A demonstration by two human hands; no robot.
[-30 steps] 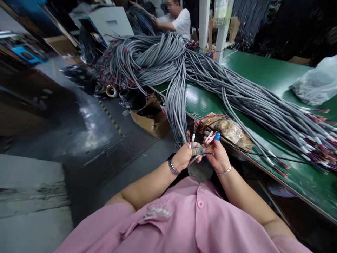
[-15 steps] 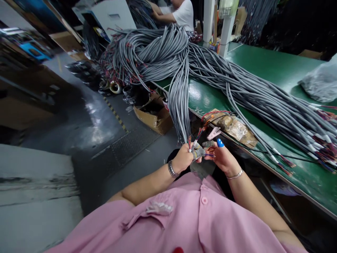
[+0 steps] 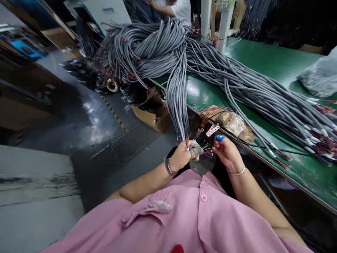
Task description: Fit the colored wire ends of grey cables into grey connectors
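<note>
My left hand (image 3: 183, 155), with grey finger covers on some fingers, grips the end of a grey cable in front of my lap. Thin coloured wires (image 3: 207, 150) fan out from that end toward the right. A hanging bundle of grey cables (image 3: 179, 109) runs down to this hand from the green bench. My right hand (image 3: 225, 151) is apart from the wires, just right of them, with fingers curled and a blue cover on one fingertip. Whether it pinches anything is too small to tell. A pink clip (image 3: 212, 130) sits at the bench edge above it.
Many grey cables (image 3: 252, 84) lie along the green bench (image 3: 258, 56). A taped brown block (image 3: 233, 123) rests at its edge. On the floor are an open cardboard box (image 3: 152, 117) and black coils. Another person (image 3: 181, 12) is behind the cable pile.
My right hand has drawn back to the right from the wire ends, and its fingers have curled in. The coloured wires now show spread out. The view has shifted slightly.
</note>
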